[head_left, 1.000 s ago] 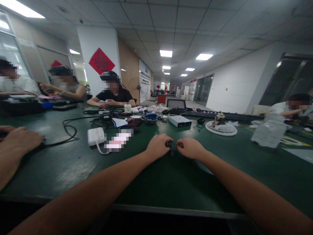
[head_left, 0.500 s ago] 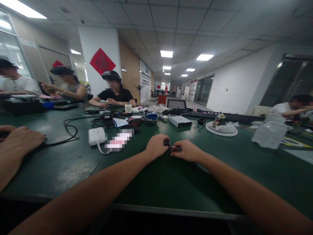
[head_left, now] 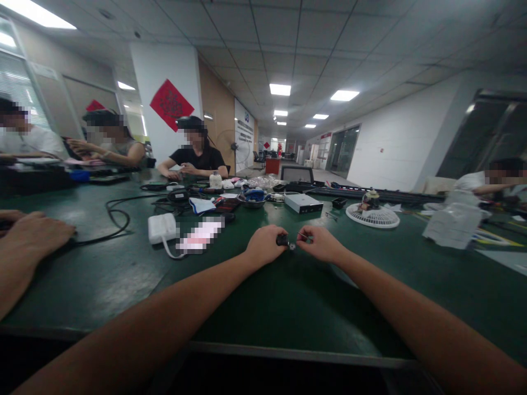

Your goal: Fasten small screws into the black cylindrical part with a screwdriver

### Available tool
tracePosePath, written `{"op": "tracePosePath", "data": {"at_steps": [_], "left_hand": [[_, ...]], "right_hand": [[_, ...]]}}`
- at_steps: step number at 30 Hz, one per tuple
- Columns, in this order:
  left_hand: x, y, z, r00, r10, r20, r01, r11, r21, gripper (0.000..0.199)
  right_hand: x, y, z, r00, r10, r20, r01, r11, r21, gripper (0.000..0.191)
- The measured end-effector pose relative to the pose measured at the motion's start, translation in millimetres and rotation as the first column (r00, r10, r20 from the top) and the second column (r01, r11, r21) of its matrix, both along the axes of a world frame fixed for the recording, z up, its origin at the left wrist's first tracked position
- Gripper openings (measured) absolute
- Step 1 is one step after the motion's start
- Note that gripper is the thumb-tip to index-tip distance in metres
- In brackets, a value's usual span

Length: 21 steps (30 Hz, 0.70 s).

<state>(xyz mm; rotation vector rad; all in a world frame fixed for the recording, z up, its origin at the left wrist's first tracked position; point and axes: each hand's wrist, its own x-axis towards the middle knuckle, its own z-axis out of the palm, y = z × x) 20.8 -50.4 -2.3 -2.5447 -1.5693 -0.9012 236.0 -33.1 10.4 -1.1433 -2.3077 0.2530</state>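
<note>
Seen from the head-worn camera, the person's left hand (head_left: 265, 245) is pinching a small black part (head_left: 282, 240) between curled fingers, while the right hand (head_left: 321, 244) is pinching a thin metal rod (head_left: 303, 236), with its fingers bending inward toward the black part. The two hands are working just beside each other above the green counter (head_left: 288, 307), with a small dark piece (head_left: 292, 247) showing between them; whether it is joined to the black part is too small to tell. Forward and left of the hands, a white power adapter (head_left: 162, 228) is lying with its white cord beside a blurred pink-and-white object (head_left: 201, 234). Farther left, a black cable (head_left: 117, 216) is looping across the counter toward a co-worker's hand (head_left: 37, 235), which is resting there. Ahead of the hands, a metal bowl (head_left: 251, 202) holding blue items and a flat white box (head_left: 303, 203) are sitting among small scattered parts. Forward and right of the hands, a round white fan guard (head_left: 373, 217) is lying flat, and a translucent plastic bag (head_left: 453, 226) is standing farther right. Well beyond the hands, a co-worker in a black shirt (head_left: 195, 159) is sitting at the far side of the counter.
</note>
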Motion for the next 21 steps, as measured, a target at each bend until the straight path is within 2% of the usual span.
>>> {"op": "tracePosePath", "data": {"at_steps": [5, 10, 15, 18, 21], "left_hand": [[0, 1, 0.0, 1.0, -0.016, -0.002, 0.016, 1.0, 0.008, 0.03], [1, 2, -0.9, 1.0, -0.022, -0.007, 0.022, 1.0, 0.008, 0.028], [0, 2, -2.0, 1.0, -0.03, 0.003, 0.03, 0.999, 0.012, 0.03], [0, 3, -2.5, 1.0, -0.027, 0.004, 0.027, 1.0, 0.01, 0.031], [0, 2, -1.7, 1.0, -0.021, 0.002, 0.021, 1.0, 0.001, 0.031]], "right_hand": [[-2, -2, -3.2, 0.997, -0.041, 0.063, 0.041, 0.999, -0.004, 0.024], [-7, 1, -10.9, 0.965, -0.126, 0.23, 0.127, 0.992, 0.009, 0.044], [-8, 4, -11.8, 0.946, -0.128, 0.299, 0.13, 0.991, 0.014, 0.034], [-7, 5, -11.7, 0.959, -0.114, 0.259, 0.12, 0.993, -0.007, 0.027], [-2, 9, -12.7, 0.983, -0.064, 0.173, 0.081, 0.993, -0.091, 0.021]]}}
